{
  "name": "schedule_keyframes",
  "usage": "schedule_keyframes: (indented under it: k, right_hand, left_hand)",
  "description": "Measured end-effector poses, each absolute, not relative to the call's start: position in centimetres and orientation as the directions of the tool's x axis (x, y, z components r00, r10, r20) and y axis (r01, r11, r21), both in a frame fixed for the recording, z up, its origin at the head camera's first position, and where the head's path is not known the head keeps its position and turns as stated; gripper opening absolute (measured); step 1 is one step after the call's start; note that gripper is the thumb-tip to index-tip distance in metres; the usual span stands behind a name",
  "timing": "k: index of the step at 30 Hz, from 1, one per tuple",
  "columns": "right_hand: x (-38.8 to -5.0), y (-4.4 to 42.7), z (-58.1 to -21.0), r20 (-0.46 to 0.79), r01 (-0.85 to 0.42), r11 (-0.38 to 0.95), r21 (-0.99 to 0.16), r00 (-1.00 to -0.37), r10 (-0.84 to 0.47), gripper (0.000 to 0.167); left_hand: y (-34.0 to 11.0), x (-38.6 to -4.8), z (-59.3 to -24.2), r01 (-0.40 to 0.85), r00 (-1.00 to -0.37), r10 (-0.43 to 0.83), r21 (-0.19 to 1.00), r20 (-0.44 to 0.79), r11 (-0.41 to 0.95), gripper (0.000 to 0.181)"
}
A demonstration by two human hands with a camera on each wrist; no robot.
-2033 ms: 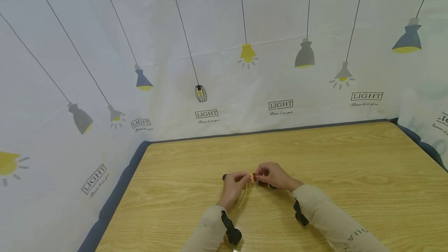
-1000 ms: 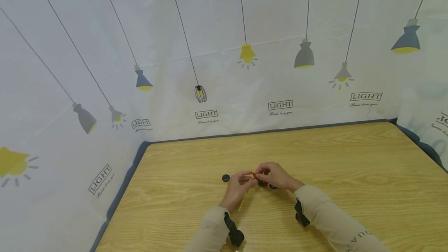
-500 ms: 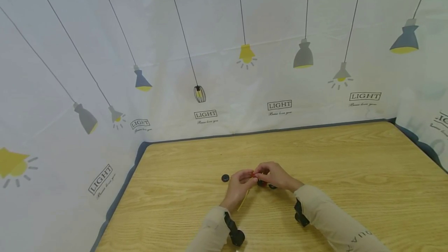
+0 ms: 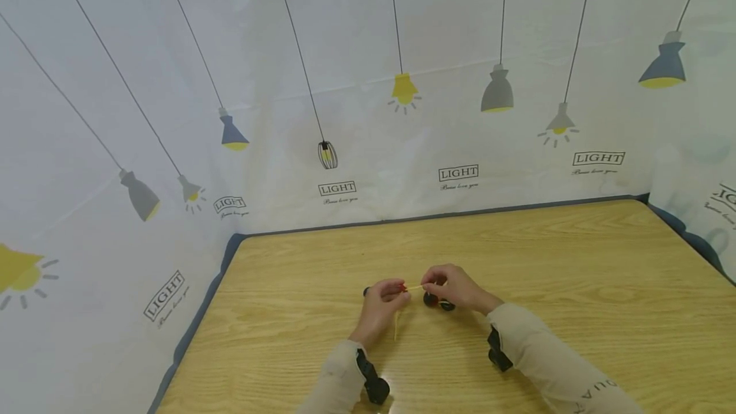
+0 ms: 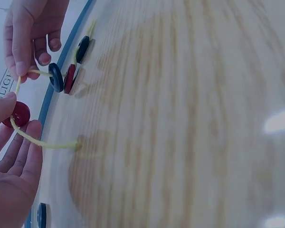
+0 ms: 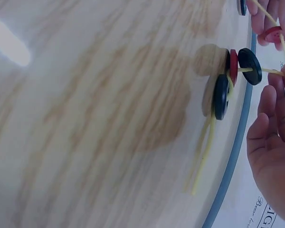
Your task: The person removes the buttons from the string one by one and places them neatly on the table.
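My left hand (image 4: 379, 310) holds a red button (image 5: 22, 113) between thumb and fingers. A yellow cord (image 5: 52, 145) runs through this button, and its loose tail hangs below the hand. My right hand (image 4: 457, 287) pinches the cord on the other side, so a short length stretches between both hands. Beneath the right hand, strung on the same cord, are a black button (image 6: 250, 66), another red button (image 6: 233, 65) and a further black button (image 6: 221, 97). Two cord ends trail from that group over the table.
A loose black button (image 5: 42, 216) lies on the wooden table (image 4: 299, 312) beyond the left hand, partly hidden by it in the head view. Black wrist cameras are strapped to both sleeves. A wall cloth (image 4: 368, 114) printed with lamps stands behind the table.
Two seconds ago the right hand held the red button and the left hand the cord. The hands met, and now the left holds the button while the right grips the cord, hands drawn apart.
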State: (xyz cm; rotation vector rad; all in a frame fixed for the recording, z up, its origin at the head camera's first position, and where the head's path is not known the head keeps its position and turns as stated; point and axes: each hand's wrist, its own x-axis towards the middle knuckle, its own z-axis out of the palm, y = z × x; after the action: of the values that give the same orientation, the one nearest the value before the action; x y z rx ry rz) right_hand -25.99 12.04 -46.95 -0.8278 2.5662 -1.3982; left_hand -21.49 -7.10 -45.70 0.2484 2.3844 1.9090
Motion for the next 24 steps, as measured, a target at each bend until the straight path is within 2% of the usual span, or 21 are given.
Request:
schedule_keyframes:
  k: [6,17,24]
  right_hand:
    - [-25.9,12.2,-46.9,0.172,-0.419,0.443,-0.793,-0.851,-0.497,0.011]
    - [-25.9,12.8,-47.2,0.159,-0.406,0.440,-0.801,-0.853,-0.497,0.011]
    - [-25.8,13.1,-47.3,0.181,-0.428,0.419,-0.801,-0.840,-0.512,0.009]
  left_hand:
    - [-8.0,-21.4,-45.7,0.129,-0.980,0.179,0.964,0.088,0.231,0.031]
    - [-10.3,-22.8,-47.9,0.121,-0.982,0.176,0.948,0.071,0.294,0.034]
    - [-11.6,-22.7,-47.6,0.135,-0.980,0.181,0.932,0.076,0.338,0.035]
